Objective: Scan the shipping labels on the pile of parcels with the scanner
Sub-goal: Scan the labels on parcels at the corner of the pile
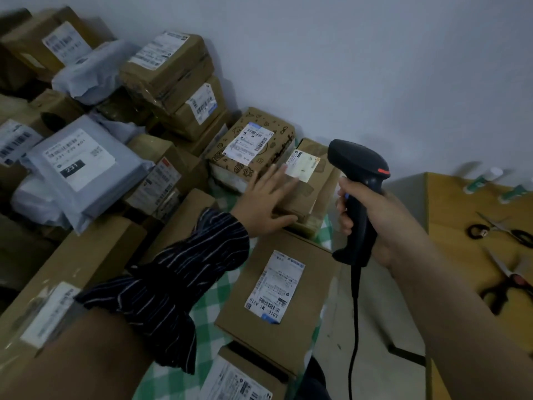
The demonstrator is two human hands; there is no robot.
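My right hand [372, 209] grips the handle of a black corded scanner [357, 168], whose head points left toward a small brown parcel [305, 192]. That parcel carries a white and yellow label [302, 166]. My left hand [265, 200] lies flat with fingers spread on this parcel's near left side, just below the label. Behind it sits a printed cardboard box [259, 140] with a white label. A larger brown box [277, 287] with a barcode label lies in front, close to me.
Many cardboard boxes and grey mailer bags [83, 171] are piled at the left and back against a white wall. They rest on a green checked cloth [213, 295]. At the right, a wooden table [450, 226] holds scissors [507, 229] and glue sticks.
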